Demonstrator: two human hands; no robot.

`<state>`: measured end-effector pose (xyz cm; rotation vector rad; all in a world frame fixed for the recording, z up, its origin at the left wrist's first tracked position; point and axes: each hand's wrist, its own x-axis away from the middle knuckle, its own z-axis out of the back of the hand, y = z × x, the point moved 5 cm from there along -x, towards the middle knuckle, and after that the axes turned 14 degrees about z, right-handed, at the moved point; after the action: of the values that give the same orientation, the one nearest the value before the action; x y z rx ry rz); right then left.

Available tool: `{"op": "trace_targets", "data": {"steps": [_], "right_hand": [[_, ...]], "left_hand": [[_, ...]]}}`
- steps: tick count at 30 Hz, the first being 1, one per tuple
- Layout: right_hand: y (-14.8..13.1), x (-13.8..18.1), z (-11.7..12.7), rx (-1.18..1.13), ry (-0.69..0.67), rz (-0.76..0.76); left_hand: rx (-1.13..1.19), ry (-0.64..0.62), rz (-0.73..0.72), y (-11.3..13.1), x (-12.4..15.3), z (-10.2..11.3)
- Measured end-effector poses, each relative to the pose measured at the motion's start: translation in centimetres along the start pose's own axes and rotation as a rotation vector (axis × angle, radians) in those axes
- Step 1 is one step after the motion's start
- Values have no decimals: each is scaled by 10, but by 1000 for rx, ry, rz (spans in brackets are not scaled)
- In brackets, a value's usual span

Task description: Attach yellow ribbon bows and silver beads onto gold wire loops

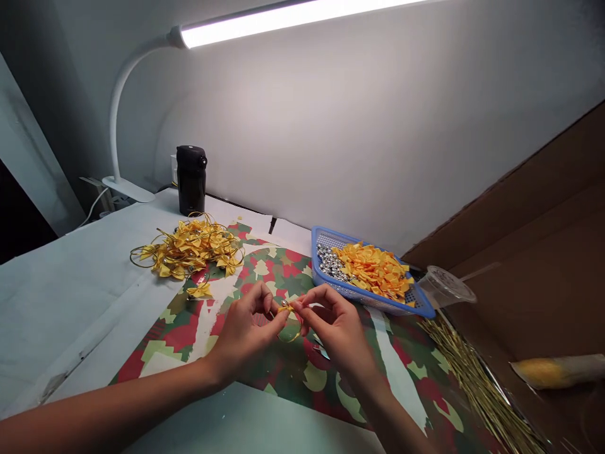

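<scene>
Between my two hands is a small yellow ribbon flower [285, 308] with a silver bead on it, on a loop of gold wire [289, 340] that hangs below. My left hand [253, 321] pinches it from the left between thumb and fingers. From the right, my right hand [331, 315] grips it with thumb and forefinger. A small metal tool [320, 349], perhaps scissors or tweezers, lies partly hidden under my right hand. To the left sits a pile of finished-looking yellow ribbon flowers [189, 249] with wire loops, and a single one [200, 290] lies nearer me.
A blue basket [326, 277] holds silver beads [329, 261] and yellow ribbon pieces [378, 274]. Beside it tilts a clear plastic cup [447, 289]. Gold wire stems [472, 378] lie at right. A black flask [191, 180] and a lamp [116, 113] stand behind. Camouflage-like patterned paper [179, 328] covers the table.
</scene>
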<state>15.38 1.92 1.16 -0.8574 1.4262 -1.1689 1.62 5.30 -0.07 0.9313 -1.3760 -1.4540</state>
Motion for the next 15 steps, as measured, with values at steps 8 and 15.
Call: {"op": "trace_targets", "data": {"steps": [8, 15], "right_hand": [[-22, 9, -1, 397, -125, 249], [-28, 6, -7, 510, -255, 388]], "left_hand": [[9, -51, 67, -3, -2, -1], [-178, -65, -19, 2, 3, -3]]}}
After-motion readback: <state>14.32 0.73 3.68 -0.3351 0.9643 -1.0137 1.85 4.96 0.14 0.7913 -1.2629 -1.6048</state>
